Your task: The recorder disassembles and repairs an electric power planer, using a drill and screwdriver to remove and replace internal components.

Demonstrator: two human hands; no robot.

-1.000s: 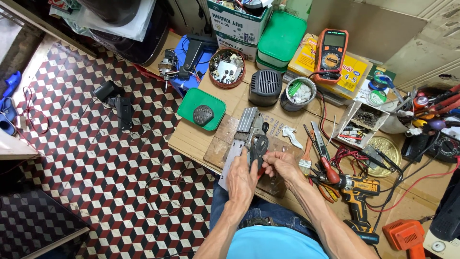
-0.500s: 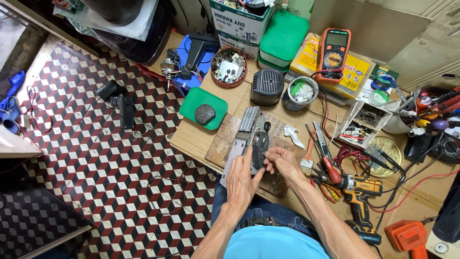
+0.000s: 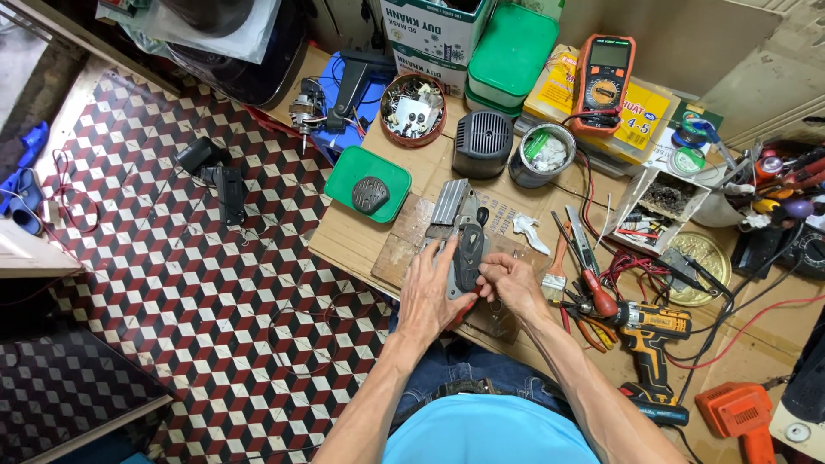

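Head view, looking down on a low counter (image 3: 361,241) covered with cardboard. Left hand (image 3: 434,296) grasps the near end of a grey metal tool body (image 3: 455,228) that lies lengthwise on a wooden board (image 3: 404,249) at the counter's near edge. Right hand (image 3: 507,283) is pinched against the lower end of a dark oval cover (image 3: 469,249) that sits on the tool body; whether the fingers grip a small part there cannot be told. Just left of the board: a green lid (image 3: 365,172) carrying a dark round cap (image 3: 370,194). Beyond the tool body: a black vented housing (image 3: 483,143) and a tin (image 3: 541,153), side by side. To the right: a brush (image 3: 557,271), screwdrivers (image 3: 593,283), and a yellow drill (image 3: 653,344). Far edge: an orange multimeter (image 3: 603,77) on a yellow box (image 3: 640,116). The floor (image 3: 172,283) bears a red, white and black cube pattern.
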